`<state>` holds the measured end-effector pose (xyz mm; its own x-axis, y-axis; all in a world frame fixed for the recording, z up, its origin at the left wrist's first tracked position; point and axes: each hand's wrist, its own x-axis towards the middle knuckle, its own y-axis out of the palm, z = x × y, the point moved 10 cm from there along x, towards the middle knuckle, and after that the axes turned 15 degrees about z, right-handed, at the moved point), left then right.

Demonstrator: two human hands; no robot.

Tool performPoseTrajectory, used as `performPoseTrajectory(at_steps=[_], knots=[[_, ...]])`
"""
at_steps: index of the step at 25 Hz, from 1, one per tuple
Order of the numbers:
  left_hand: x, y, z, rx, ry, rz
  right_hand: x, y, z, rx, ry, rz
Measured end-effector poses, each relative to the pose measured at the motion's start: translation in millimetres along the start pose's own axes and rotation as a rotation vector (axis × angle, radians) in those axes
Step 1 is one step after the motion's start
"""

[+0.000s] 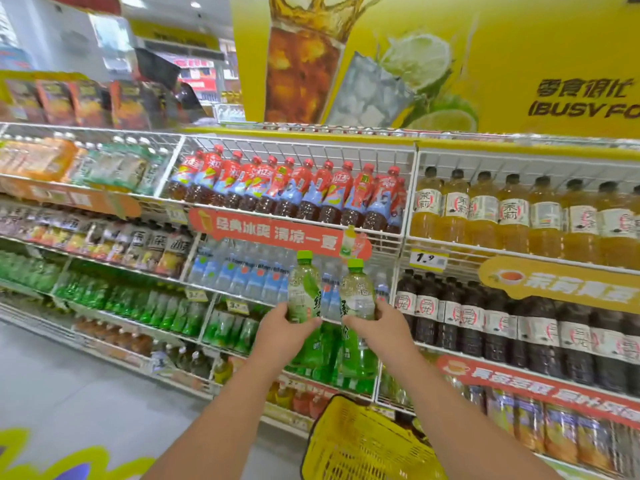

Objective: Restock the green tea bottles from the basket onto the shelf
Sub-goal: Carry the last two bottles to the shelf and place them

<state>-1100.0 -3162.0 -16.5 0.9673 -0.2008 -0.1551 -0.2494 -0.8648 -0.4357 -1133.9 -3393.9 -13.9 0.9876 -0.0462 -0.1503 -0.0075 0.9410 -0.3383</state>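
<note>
Two bottles up at once. The left hand (280, 332) has its fingers wrapped round the label of one clear plastic green tea bottle with a lime-green cap (303, 289), and the right hand (379, 325) is curled the same way round a second green-capped tea bottle (357, 292), just to its right. Both bottles are upright, side by side but not quite touching, held out in front of the white wire shelf (207, 299), with the rows of blue-labelled water bottles (239, 275) behind them.

The matching green-labelled stock (325, 355) sits lower, directly beneath the hands, so the good play looks to be down and in — bases first, labels facing out, one bottle seated before the other so neither knocks the front row over. Keeping them vertical as they pass the wire edge should save a snag.

The count: two green tea bottles in hand, one per hand. One yellow plastic mesh shopping basket (349, 441) sits near, on the floor at the foot of the shelving — what is left inside it can't be made out from here. On the far upper tier, roughly a dozen red-capped, red-labelled tea bottles (287, 192) in the front row, and eight amber jasmine tea bottles with dark caps (512, 209) to their right.
</note>
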Motion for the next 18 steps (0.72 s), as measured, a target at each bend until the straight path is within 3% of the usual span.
performPoseTrajectory(at_steps=[6,13,18], knots=[[-16.5,-112.7,64.5,-0.009,-0.029,-0.073,36.4,117.7,40.3,-0.009,-0.023,0.083],[-11.4,-317.2,156.8,0.01,-0.042,-0.152,94.7,318.9,124.5,0.017,-0.084,0.124],[-0.9,-433.9,199.7,-0.014,-0.028,-0.178,136.5,425.5,167.0,0.008,-0.04,0.157]])
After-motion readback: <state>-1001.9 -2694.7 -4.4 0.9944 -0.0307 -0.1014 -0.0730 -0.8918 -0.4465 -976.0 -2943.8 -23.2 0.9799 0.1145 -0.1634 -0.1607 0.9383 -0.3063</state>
